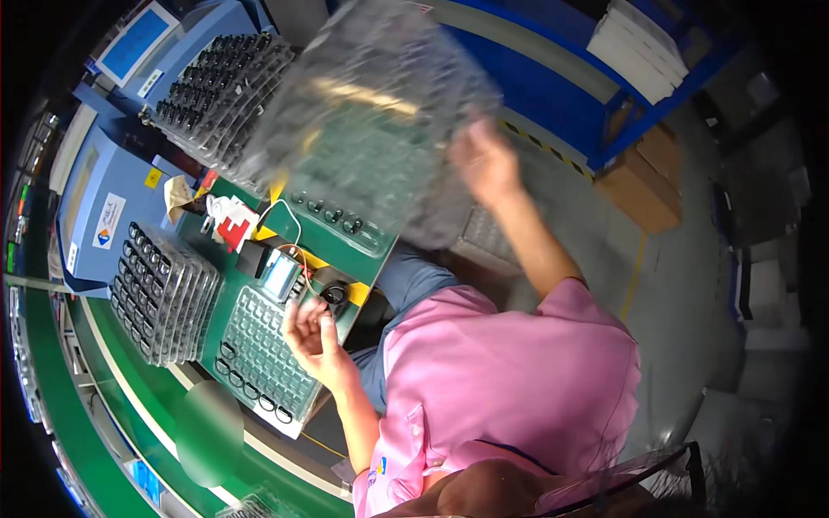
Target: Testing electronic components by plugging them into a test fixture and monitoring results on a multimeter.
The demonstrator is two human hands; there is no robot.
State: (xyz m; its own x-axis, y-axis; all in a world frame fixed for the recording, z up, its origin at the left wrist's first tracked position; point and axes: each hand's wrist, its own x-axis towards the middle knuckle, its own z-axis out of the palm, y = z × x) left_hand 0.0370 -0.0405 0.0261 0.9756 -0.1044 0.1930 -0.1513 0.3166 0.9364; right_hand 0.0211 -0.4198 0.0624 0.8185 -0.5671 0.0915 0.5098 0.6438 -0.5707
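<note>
A large clear plastic tray (380, 78), smeared by motion, is raised over the far part of the green bench. At its right edge is my right hand (488, 164), blurred, with the fingers closed on the rim. My left hand (318, 341) is palm up with curved fingers apart; nothing shows in it. Just beyond it sits a round black piece (335, 293), beside a small device with a lit screen (281, 274). Left of that hand lies a clear compartment tray (268, 341) with several black oval rings (250, 390) along its near edge. Another clear tray (371, 237) with several black pieces lies partly beneath the raised one.
Stacked clear trays of black parts stand at the left (164, 298) and at the far left (216, 99). Blue machines (117, 207) border the bench. Red and white items (231, 226) lie mid-bench. To the right are a blue rack (553, 95) and a cardboard box (643, 186).
</note>
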